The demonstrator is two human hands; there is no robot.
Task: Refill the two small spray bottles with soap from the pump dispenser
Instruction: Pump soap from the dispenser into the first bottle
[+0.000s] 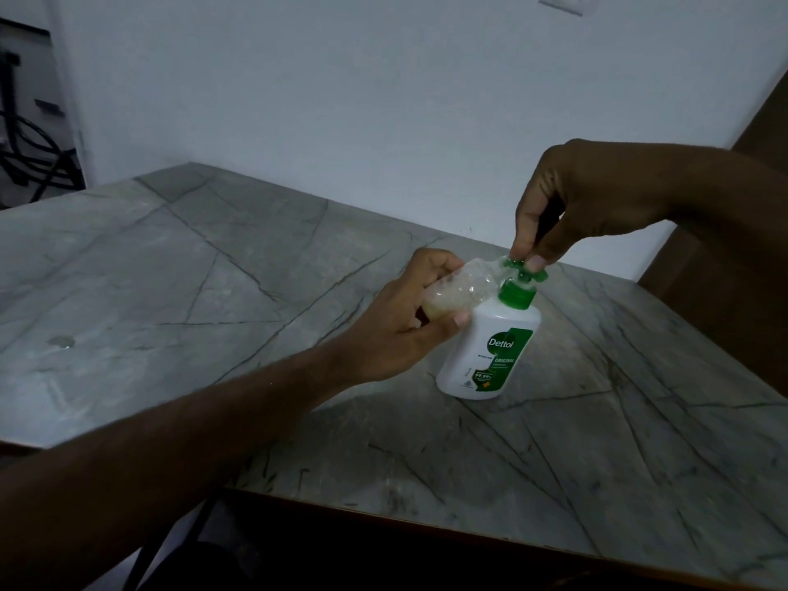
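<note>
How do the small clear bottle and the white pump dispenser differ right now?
The small clear bottle is see-through and tilted in the left hand; the white pump dispenser is opaque, larger, and stands on the table. The right hand presses the dispenser's green pump. Both are handled.

White plastic pump dispenser [482, 351] with green collar and green pump head, green "Dettol" label facing the camera. Stands upright on the worktop, right of centre. Small clear plastic spray bottle [462, 285], cap off, lies tilted almost on its side, mouth against the pump spout. Pale yellowish liquid pooled at its lower end; bubbles inside. Second spray bottle not in view.
</note>
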